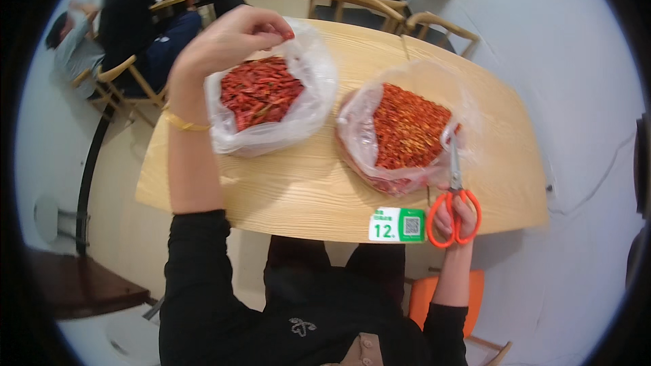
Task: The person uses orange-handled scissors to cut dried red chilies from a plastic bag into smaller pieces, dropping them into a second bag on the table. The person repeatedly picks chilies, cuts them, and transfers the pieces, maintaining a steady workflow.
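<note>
My left hand [229, 38], fingers drawn together, is over the far rim of a white plastic bag [315, 107]. A small red spot shows at its fingertips; whether it is a chili piece or something else is unclear. Whole dried red chilies [264, 91] fill this bag. My right hand [465, 216] holds scissors [455, 180] with orange handles, blades pointing away from me and nearly together. Their tips reach the near-right rim of a clear plastic bag [358, 127] of cut red chili pieces with pale seeds [412, 132]. A dark red piece shows beside the tips.
Both bags stand on a light wooden table [285, 193] with a curved far edge. A green and white card [396, 224] bearing writing and a printed code lies at the near edge. Wooden chairs [356, 2] stand beyond; people [127, 20] sit at another table at upper left.
</note>
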`<control>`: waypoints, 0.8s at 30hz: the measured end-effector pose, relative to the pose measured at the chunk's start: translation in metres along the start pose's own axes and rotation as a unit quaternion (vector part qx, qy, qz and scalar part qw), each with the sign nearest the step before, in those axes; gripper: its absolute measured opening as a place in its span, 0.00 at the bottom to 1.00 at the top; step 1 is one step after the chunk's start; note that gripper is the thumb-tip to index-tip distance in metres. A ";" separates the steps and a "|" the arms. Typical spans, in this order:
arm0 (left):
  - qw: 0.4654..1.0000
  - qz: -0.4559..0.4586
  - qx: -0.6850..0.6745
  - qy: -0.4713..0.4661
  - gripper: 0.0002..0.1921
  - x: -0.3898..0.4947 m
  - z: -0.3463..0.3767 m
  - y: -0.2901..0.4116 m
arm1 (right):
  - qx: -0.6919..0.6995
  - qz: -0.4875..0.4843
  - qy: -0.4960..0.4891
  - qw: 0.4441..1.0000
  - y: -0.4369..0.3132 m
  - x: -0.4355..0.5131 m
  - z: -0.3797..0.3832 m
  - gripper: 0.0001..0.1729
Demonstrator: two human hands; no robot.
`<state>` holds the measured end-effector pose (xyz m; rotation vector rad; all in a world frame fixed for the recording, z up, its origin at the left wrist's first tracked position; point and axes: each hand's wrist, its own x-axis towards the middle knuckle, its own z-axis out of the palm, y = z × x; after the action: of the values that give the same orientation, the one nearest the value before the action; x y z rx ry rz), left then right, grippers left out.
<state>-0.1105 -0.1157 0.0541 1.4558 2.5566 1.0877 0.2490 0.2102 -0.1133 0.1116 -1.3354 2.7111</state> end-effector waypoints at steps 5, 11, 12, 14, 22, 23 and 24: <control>0.936 0.109 -0.331 -0.038 0.10 -0.003 0.047 0.067 | -0.025 -0.005 0.011 1.000 -0.001 0.000 0.001 0.26; 0.838 -0.048 -0.492 -0.232 0.07 0.013 0.141 0.100 | -0.087 0.008 -0.049 0.995 -0.025 -0.002 0.033 0.27; 0.826 -0.071 -0.504 -0.241 0.07 0.013 0.149 0.100 | -0.102 0.028 -0.016 0.994 -0.033 -0.005 0.044 0.25; 0.827 -0.083 -0.504 -0.236 0.07 0.014 0.159 0.099 | -0.220 0.061 0.028 0.973 -0.049 -0.007 0.066 0.22; 0.799 -0.115 -0.549 -0.215 0.07 0.015 0.180 0.092 | -0.796 -0.029 0.123 0.592 -0.047 0.031 0.111 0.21; 0.802 -0.110 -0.546 -0.216 0.07 0.015 0.181 0.092 | -0.827 -0.038 0.127 0.546 -0.047 0.034 0.111 0.22; 0.805 -0.106 -0.543 -0.217 0.07 0.015 0.182 0.092 | -0.825 -0.022 0.126 0.550 -0.047 0.037 0.112 0.22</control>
<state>0.0097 0.0282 -0.0278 0.8862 1.2665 1.5215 0.2201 0.1526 -0.0044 -0.3803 -2.8137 0.3803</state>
